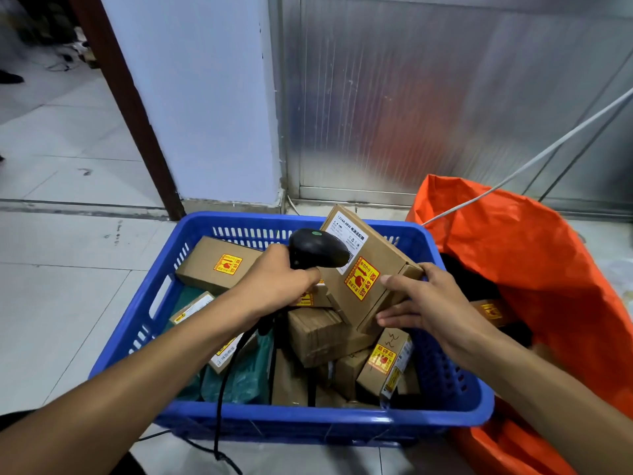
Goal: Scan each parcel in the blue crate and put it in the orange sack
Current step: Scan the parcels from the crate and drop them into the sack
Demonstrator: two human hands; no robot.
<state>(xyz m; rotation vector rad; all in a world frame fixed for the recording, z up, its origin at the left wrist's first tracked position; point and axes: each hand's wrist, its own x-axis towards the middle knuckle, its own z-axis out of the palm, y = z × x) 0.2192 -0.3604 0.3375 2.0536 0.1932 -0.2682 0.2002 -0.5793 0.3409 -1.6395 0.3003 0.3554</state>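
One head-worn wide-angle camera is looking forward and steeply down from just above the near rim of the blue crate (274, 425), close over it. It is facing a white pillar (205, 97) and ribbed metal wall (428, 97), with the orange sack (534, 255) probably just beside the crate's right edge.

Tilted brown parcel (368, 269) above blue crate (308, 421)

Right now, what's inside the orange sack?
The orange sack gapes open beside the blue crate. One brown parcel with a yellow fragile sticker shows inside, lying against something black. The right hand's forearm and the sack's folds hide anything deeper.
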